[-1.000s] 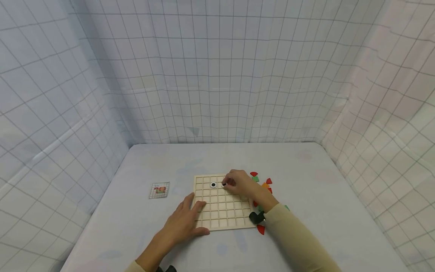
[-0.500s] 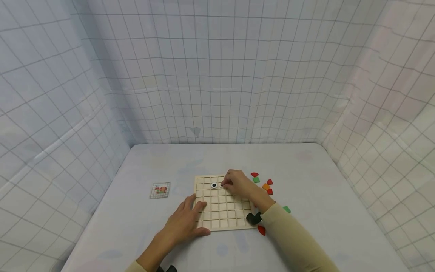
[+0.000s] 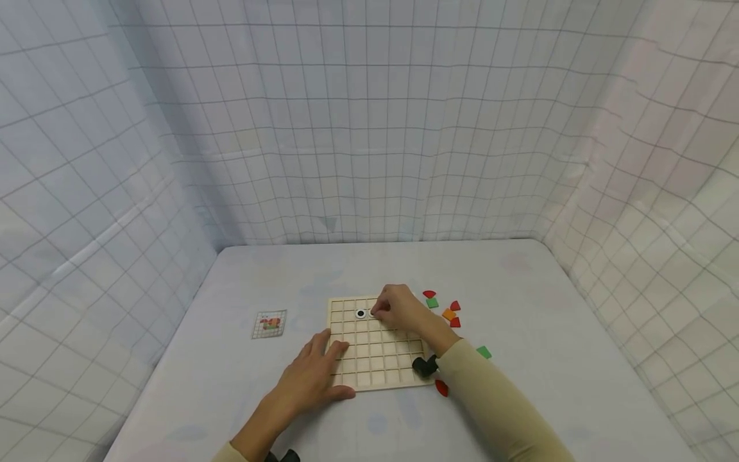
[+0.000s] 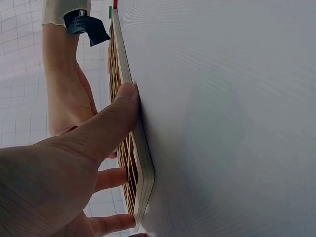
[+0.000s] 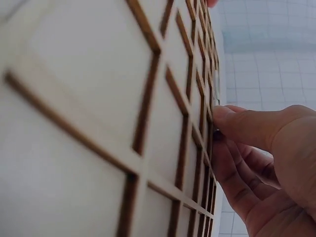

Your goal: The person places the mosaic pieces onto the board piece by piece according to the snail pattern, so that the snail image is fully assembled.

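Observation:
A wooden grid board [image 3: 369, 382] with square recesses lies on the table. My left hand [image 3: 312, 375] rests on its left side, fingers spread over the rim and thumb at the front left corner; in the left wrist view the thumb [image 4: 116, 116] lies along the board's edge. Over the back rows, my right hand [image 3: 400, 308] pinches a small round eye piece [image 3: 372, 313], white with a black dot, mostly hidden by the fingertips. Just left of it, a matching eye piece [image 3: 360, 314] sits in a recess. In the right wrist view, thumb and fingers meet low at the grid.
Right of the board lie loose pieces: red quarter-rounds [image 3: 429, 294], a green square [image 3: 432, 303], an orange square [image 3: 449, 314] and another green piece [image 3: 484, 352]. One red piece [image 3: 441, 387] is by the front right corner. A picture card [image 3: 269, 323] lies to the left.
My right hand has shifted slightly left with the pinched eye piece, closer to the other eye piece. The left hand stays on the board.

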`<state>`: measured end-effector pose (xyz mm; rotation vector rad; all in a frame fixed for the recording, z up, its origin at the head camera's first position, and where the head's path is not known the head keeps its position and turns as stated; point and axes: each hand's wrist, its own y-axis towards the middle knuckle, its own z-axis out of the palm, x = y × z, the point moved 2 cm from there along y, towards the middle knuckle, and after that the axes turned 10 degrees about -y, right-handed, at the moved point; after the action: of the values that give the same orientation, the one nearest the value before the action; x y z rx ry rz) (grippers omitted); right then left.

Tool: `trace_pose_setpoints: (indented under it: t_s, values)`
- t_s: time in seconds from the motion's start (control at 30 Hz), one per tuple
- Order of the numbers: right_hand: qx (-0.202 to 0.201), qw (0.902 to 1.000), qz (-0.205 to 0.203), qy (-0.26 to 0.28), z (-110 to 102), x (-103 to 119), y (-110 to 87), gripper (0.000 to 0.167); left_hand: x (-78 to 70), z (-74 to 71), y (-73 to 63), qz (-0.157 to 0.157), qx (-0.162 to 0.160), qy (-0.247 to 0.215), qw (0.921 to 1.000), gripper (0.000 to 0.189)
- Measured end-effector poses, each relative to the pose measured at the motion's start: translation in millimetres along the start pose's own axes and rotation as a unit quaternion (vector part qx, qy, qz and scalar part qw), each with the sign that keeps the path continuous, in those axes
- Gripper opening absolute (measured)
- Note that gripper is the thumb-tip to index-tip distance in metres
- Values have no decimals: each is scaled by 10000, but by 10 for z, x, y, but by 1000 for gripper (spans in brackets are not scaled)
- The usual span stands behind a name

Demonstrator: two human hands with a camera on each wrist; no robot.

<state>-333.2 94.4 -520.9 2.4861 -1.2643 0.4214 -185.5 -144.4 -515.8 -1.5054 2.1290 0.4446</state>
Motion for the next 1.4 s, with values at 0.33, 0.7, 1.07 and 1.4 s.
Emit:
trace_pose_setpoints:
  t_s: [0.33,0.7,1.07,1.4]
  values:
    - [66,9997,157,168,11,-1,10,8,18,8,5,-19,18,-22,10000,92]
    - [48,10000,-32,-32,-18,-49,-8,9,6,-7,2,-14,-25,57,10000,92]
    - [-601,9977,324,30,-225,-415,-190,13,0,14,3,-54,-28,20,10000,92]
    - [-731,9829,1657,316,-344,-925,-423,23,-1,2,8,-120,-16,13,9999,94]
